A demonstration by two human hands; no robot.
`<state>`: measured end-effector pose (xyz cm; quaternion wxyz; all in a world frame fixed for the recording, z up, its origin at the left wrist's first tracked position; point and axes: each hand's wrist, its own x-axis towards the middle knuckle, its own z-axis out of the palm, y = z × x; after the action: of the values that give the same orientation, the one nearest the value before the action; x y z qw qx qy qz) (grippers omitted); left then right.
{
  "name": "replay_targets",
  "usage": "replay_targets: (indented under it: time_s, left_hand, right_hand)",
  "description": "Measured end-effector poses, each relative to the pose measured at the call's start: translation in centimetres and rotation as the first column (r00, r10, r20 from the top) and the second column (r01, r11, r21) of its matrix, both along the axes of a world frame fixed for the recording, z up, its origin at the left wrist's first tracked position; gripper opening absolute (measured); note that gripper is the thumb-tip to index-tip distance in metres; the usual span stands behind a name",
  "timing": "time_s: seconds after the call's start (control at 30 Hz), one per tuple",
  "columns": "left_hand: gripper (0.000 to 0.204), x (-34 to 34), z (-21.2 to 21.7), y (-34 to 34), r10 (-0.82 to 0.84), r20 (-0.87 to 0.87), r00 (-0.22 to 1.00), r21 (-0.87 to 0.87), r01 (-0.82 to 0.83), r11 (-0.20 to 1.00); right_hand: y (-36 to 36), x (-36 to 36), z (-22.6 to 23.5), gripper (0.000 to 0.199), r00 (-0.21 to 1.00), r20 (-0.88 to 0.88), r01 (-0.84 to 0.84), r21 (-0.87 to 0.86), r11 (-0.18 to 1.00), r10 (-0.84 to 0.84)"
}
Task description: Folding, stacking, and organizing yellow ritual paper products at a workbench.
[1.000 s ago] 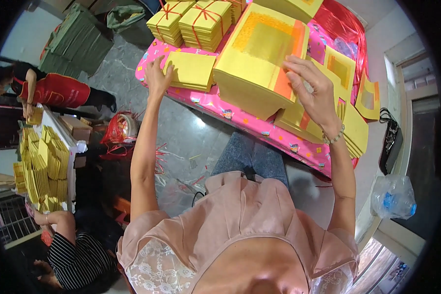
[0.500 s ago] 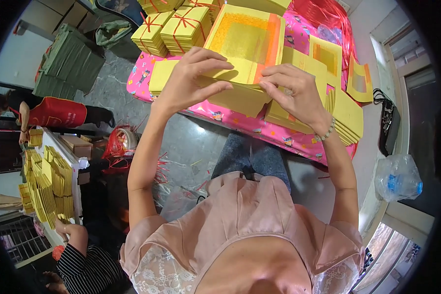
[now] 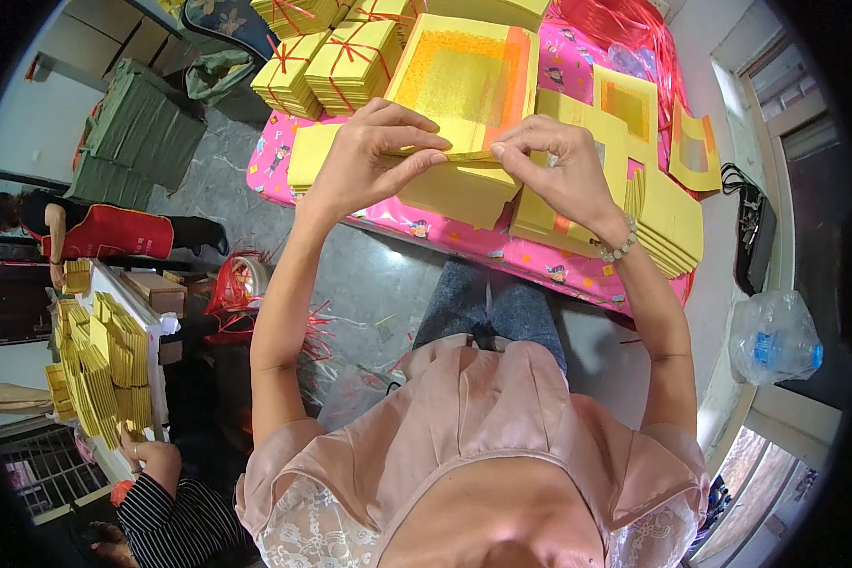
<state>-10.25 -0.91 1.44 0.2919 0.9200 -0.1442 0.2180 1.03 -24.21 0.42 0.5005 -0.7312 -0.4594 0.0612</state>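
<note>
A stack of yellow paper sheets (image 3: 459, 80) lies before me, its top sheet printed orange around a dull golden panel, with an orange band along the right side. My left hand (image 3: 381, 151) pinches the near edge of the paper between thumb and fingers. Close beside it, my right hand (image 3: 560, 168) pinches the same edge near the orange band, a beaded bracelet on its wrist. The near edge curls up slightly between the two hands. How many sheets are in the fingers I cannot tell. Plain yellow paper (image 3: 459, 196) shows beneath, toward me.
Red-tied yellow paper bundles (image 3: 352, 62) stand at the back left of the pink-covered table (image 3: 417, 220). More yellow stacks (image 3: 667, 222) lie at right, red ribbon (image 3: 625, 28) behind. Far left, two people work at a white table (image 3: 153, 364) of yellow paper. A plastic bag (image 3: 774, 336) is at right.
My left thumb has come up against the fingers at the paper's edge. My right hand has shifted slightly left and up along that edge. The view has tilted a little.
</note>
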Motion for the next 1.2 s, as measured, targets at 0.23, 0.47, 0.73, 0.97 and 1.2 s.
replay_targets:
  time_s: [0.23,0.47,0.73,0.97,1.2]
  left_hand:
    - [0.014,0.5,0.3,0.2,-0.011,0.009,1.000,0.000,0.011,1.000]
    - [0.015,1.4,0.1,0.6,0.037,0.124,0.992,0.144,-0.055,0.988]
    - [0.020,3.5,2.7,-0.1,0.084,0.313,0.946,0.263,-0.171,0.949]
    - [0.045,5.4,1.8,-1.6,0.098,0.338,0.936,0.348,-0.221,0.911]
    - [0.063,7.7,0.0,-0.7,0.144,0.095,0.985,0.468,-0.172,0.867]
  right_hand:
    - [0.1,0.4,0.0,0.013,0.996,-0.089,0.011,-0.017,1.000,-0.012]
    - [0.5,0.3,-0.2,0.021,0.932,0.361,-0.025,0.162,0.986,-0.036]
    - [1.7,3.4,1.3,0.024,0.937,0.332,0.121,-0.005,0.993,-0.113]
    - [3.7,10.8,3.0,0.044,0.964,0.143,0.237,-0.087,0.968,-0.223]
    - [5.4,14.7,2.4,0.039,0.953,0.189,0.277,-0.222,0.935,-0.238]
